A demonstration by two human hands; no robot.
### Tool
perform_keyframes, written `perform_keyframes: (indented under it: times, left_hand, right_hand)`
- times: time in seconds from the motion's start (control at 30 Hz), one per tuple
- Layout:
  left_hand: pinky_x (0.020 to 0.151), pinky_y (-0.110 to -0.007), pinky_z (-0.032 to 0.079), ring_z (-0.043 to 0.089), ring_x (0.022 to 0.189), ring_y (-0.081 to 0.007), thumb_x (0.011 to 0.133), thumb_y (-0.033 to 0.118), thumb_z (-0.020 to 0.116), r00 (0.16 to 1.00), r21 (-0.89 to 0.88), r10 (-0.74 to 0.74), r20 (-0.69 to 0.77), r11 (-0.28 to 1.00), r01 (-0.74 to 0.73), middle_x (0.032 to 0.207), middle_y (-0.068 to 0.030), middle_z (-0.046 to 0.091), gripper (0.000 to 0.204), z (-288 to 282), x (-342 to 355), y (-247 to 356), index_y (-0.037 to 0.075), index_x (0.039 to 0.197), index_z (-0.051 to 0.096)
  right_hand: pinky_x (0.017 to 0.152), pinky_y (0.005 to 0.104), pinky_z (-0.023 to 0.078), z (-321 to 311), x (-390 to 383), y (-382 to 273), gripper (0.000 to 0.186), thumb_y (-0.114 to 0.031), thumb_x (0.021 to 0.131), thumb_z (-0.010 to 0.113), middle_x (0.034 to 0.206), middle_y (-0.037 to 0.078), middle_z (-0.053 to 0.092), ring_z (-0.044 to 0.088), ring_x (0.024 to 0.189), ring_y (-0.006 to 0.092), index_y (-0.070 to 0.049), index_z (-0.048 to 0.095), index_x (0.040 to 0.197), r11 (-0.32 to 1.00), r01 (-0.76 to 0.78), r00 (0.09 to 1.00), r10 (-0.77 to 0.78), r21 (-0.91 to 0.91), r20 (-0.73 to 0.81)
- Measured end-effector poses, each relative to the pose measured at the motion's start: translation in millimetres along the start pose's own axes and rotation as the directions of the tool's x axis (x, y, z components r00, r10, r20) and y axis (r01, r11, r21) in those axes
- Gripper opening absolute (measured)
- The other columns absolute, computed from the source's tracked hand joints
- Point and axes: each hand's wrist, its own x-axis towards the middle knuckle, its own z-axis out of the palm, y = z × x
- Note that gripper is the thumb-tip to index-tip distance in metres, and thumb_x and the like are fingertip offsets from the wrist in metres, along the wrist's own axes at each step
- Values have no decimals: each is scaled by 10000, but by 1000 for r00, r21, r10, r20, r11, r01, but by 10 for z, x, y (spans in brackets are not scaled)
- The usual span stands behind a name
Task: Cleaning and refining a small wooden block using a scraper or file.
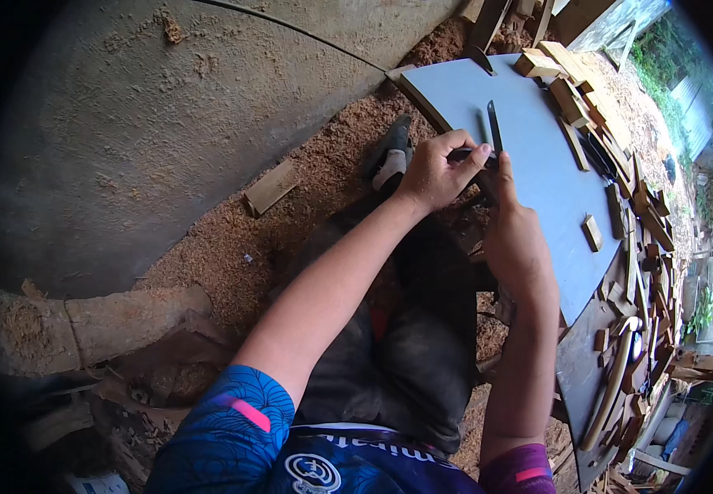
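My right hand (523,243) is closed around the handle of a knife (495,130), its index finger stretched along the base. The narrow dark blade points away from me over the pale blue-grey board, its tip slanted. Close beside it, my left hand (440,174) pinches a small dark piece (461,154) between thumb and fingers, the thumb tip next to the knife's base. Most of that piece is hidden by the fingers, so I cannot make out its kind. Both hands are over the near-left edge of the board (537,198).
Wood offcuts (570,103) line the board's right side, and a small block (592,233) lies on it. An axe-like tool with a curved wooden handle (612,387) rests at the lower right. Shavings (224,247) cover the floor beside a grey wall (126,132); a log (101,325) lies left.
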Motion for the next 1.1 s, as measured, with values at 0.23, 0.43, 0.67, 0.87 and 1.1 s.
perform_keyframes:
  times: [0.23,0.43,0.67,0.87,1.1]
  left_hand:
    - [566,-269,470,620,653,-102,914,299,675,999,25,44,-14,999,-44,689,-71,658,298,61,-24,6,24,804,645]
    - [536,-250,443,569,621,-54,914,334,668,998,44,-66,23,997,65,656,-43,642,322,-63,-26,76,36,794,652]
    - [541,-234,446,588,653,-52,919,340,668,1000,29,-10,24,1000,9,703,-38,660,318,-98,-43,-33,37,820,654]
    - [559,-248,455,590,653,-63,920,328,671,999,0,53,13,999,-53,703,-41,658,309,22,-13,-11,41,808,656]
    - [557,-237,459,563,641,-46,922,340,661,998,43,-39,40,998,37,691,-24,661,322,-34,-21,107,38,811,658]
  right_hand:
    - [648,528,482,-20,-721,104,827,78,825,423,796,276,655,655,757,459,-125,92,1556,998,-67,994,68,-17,82]
    - [825,526,482,1,-197,5,750,77,885,415,1200,307,598,617,1007,481,-139,138,1548,991,-79,995,71,111,76]
    - [775,519,485,89,-493,14,782,83,867,448,1101,291,610,619,937,468,-124,126,1549,991,-36,998,28,131,64]
    - [677,522,495,32,-744,160,797,66,867,453,870,284,658,654,769,455,-127,100,1555,996,-85,994,82,40,79]
    - [732,532,479,73,-183,104,731,43,896,426,983,325,644,646,860,484,-100,120,1545,991,8,1000,-11,133,17]
